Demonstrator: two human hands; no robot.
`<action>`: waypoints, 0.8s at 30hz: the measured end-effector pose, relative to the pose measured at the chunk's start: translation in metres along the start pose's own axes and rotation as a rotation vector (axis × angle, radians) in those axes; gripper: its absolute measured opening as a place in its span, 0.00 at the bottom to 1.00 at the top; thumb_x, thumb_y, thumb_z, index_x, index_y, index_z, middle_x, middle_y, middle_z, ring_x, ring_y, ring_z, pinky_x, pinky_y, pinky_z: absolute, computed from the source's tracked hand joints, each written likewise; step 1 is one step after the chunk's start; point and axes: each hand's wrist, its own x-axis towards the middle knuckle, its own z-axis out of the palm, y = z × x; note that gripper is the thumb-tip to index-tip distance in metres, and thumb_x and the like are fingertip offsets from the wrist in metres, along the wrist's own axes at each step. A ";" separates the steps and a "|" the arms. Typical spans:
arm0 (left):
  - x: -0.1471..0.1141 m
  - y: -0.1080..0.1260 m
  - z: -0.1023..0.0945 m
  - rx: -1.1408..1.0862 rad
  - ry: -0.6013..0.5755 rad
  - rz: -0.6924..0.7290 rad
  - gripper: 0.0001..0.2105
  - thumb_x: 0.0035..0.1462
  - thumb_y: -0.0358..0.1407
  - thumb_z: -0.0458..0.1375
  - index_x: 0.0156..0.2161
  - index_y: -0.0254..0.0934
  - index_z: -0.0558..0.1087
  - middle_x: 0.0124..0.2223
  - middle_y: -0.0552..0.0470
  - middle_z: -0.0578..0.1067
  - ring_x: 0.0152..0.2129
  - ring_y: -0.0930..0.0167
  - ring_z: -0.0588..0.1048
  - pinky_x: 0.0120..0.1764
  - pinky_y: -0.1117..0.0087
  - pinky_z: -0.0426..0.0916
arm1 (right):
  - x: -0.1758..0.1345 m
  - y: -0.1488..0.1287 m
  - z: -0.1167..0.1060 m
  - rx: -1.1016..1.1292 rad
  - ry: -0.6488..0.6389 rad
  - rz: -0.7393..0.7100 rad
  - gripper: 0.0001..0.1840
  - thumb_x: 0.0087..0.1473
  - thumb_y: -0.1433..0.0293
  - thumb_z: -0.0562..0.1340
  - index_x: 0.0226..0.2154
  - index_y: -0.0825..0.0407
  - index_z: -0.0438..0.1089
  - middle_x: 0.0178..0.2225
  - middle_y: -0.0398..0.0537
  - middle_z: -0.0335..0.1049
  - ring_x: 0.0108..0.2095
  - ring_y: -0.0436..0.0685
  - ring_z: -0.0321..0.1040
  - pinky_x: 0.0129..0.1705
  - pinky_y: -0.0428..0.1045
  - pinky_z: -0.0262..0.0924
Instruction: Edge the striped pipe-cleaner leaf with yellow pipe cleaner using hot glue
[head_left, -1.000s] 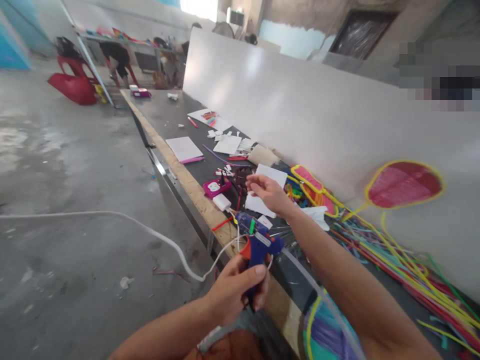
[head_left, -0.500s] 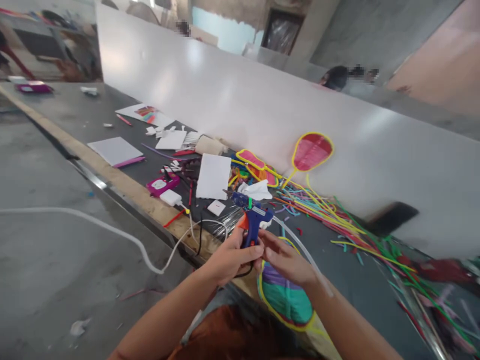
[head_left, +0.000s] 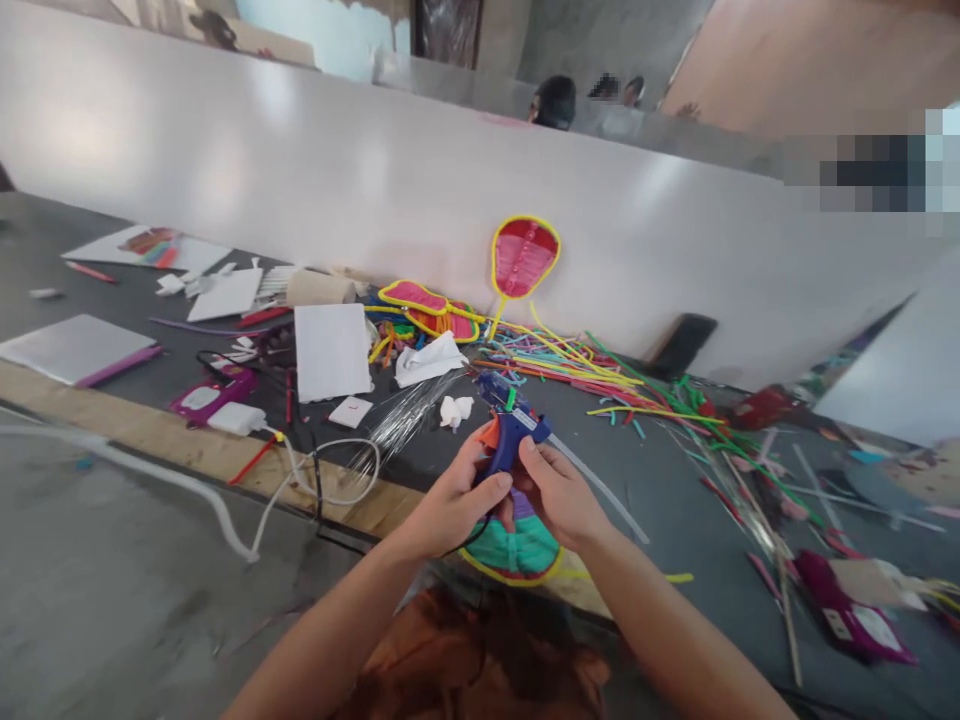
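A blue hot glue gun [head_left: 513,436] with an orange trigger is held over the table edge, its nozzle pointing away from me. My left hand [head_left: 459,495] is wrapped round its handle. From the other side my right hand [head_left: 561,488] closes on the back of the gun, thumb against its body; those fingertips are partly hidden. A long clear glue stick [head_left: 600,488] sticks out of the gun's rear. Below both hands lies a teal and purple pipe-cleaner piece with a yellow rim [head_left: 517,552], partly covered by them.
A red and pink yellow-rimmed piece [head_left: 526,258] leans on the white divider [head_left: 420,190]. Loose pipe cleaners [head_left: 570,375] are heaped along it near a black phone [head_left: 681,345]. Crumpled tissue [head_left: 455,411], a white pad [head_left: 332,352], a magenta power strip [head_left: 213,394] and cables lie left.
My view has swung to the right, bringing a second magenta power strip into sight. Both hands remain on the glue gun, and my right thumb now rests higher on its back.
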 end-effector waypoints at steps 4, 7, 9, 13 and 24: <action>0.009 -0.002 0.014 -0.228 0.010 -0.103 0.36 0.53 0.33 0.63 0.63 0.39 0.51 0.31 0.55 0.70 0.20 0.75 0.70 0.26 0.72 0.70 | -0.010 0.002 -0.018 -0.009 0.012 -0.027 0.22 0.51 0.49 0.63 0.25 0.51 0.65 0.15 0.36 0.61 0.14 0.50 0.63 0.16 0.45 0.62; 0.014 -0.004 0.027 -0.300 -0.016 -0.136 0.39 0.49 0.30 0.64 0.64 0.42 0.51 0.33 0.54 0.70 0.22 0.75 0.70 0.27 0.70 0.71 | -0.016 0.003 -0.029 -0.012 0.045 -0.057 0.21 0.51 0.50 0.63 0.27 0.51 0.65 0.16 0.36 0.64 0.13 0.48 0.62 0.13 0.43 0.59; 0.016 -0.007 0.033 -0.308 -0.032 -0.139 0.39 0.49 0.29 0.65 0.64 0.43 0.52 0.32 0.55 0.70 0.22 0.75 0.70 0.27 0.70 0.71 | -0.020 0.002 -0.033 -0.016 0.060 -0.069 0.21 0.52 0.50 0.62 0.30 0.51 0.66 0.16 0.36 0.64 0.13 0.48 0.61 0.12 0.43 0.57; 0.018 -0.018 0.038 -0.273 -0.047 -0.147 0.37 0.51 0.31 0.65 0.63 0.43 0.54 0.30 0.55 0.70 0.23 0.75 0.71 0.30 0.72 0.70 | -0.028 -0.001 -0.039 -0.126 0.079 -0.066 0.24 0.53 0.47 0.59 0.30 0.52 0.66 0.13 0.36 0.63 0.12 0.48 0.59 0.13 0.43 0.57; 0.020 -0.033 0.041 -0.130 -0.039 -0.152 0.30 0.53 0.40 0.64 0.60 0.44 0.61 0.37 0.51 0.72 0.27 0.73 0.74 0.34 0.71 0.71 | -0.038 0.003 -0.055 -0.270 0.253 -0.221 0.23 0.50 0.48 0.62 0.25 0.52 0.69 0.22 0.42 0.67 0.23 0.50 0.64 0.25 0.45 0.62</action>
